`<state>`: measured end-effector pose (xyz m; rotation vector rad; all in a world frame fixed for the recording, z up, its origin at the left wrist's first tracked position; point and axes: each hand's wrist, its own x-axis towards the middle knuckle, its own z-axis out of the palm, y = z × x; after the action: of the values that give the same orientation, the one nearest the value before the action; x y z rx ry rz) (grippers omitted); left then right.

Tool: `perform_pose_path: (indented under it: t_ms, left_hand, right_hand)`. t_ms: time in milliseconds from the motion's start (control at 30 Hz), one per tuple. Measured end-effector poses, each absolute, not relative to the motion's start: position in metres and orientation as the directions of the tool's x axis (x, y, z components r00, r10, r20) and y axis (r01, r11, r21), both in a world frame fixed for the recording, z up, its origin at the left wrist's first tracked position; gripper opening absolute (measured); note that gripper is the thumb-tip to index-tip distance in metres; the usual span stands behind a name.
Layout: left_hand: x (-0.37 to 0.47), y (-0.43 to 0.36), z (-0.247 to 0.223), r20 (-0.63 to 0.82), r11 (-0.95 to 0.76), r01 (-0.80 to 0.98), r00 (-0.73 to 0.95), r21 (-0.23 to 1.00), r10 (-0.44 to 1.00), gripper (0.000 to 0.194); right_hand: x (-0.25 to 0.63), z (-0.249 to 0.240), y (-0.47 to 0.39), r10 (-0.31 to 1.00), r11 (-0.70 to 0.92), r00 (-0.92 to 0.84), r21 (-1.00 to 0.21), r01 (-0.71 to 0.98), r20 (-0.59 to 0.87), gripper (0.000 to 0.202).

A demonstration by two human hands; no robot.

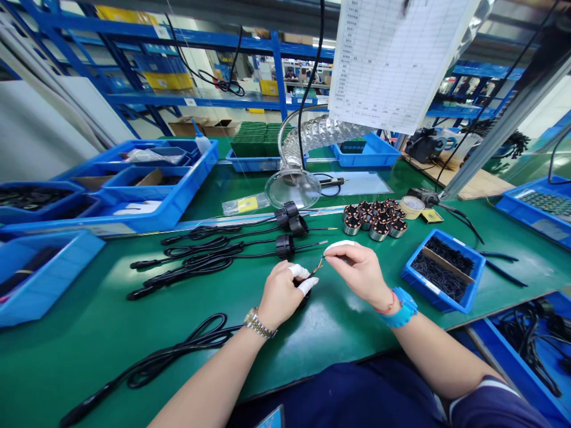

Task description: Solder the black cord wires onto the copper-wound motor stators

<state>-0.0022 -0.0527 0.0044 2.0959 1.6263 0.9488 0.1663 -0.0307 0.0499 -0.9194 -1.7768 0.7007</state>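
Note:
My left hand (pixel 282 292), with white covers on some fingertips, is closed around the end of a black cable (pixel 200 342). The cable's loops trail left across the bench, and a dark part under my fingers is mostly hidden. Thin coloured wires (pixel 317 267) fan out of the held end. My right hand (pixel 359 270) pinches the tip of one wire between thumb and index finger; whether a small sleeve is on it I cannot tell. Just beyond lie several coiled black cables (pixel 209 261) with round black caps (pixel 284 246) and bare wire ends.
Copper-wound stators (pixel 379 229) stand behind my right hand beside a tape roll (pixel 411 206). A divided blue bin (pixel 468 304) holds small black tubes. A clear fume hood (pixel 292 190) hangs over the back. Blue trays (pixel 187 193) line the left; a paper sheet (pixel 379 59) hangs above.

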Motion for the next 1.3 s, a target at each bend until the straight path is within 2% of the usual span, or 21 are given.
perform_pose_path:
  t_ms: [433,1067,1167,1300]
  left_hand:
    - [-0.002,-0.051,0.004,0.311,-0.306,0.734,0.135,0.607,0.941,0.016]
    - [-0.001,-0.051,0.006,0.316,-0.312,0.723,0.136,0.616,0.939,0.014]
    - [-0.001,-0.051,0.007,0.31,-0.3,0.722,0.124,0.623,0.943,0.015]
    - [-0.001,-0.051,0.006,0.314,-0.3,0.723,0.121,0.623,0.942,0.016]
  right_hand:
    - [0.168,0.049,-0.03,0.864,0.504,-0.205,-0.802,0.322,0.46,0.008]
    - [0.168,0.054,-0.03,0.865,0.499,-0.253,-0.798,0.338,0.434,0.01]
    - [0.169,0.052,-0.028,0.904,0.423,-0.218,-0.836,0.349,0.367,0.009]
    - [0.17,0.043,-0.028,0.947,0.284,-0.221,-0.928,0.242,0.233,0.021]
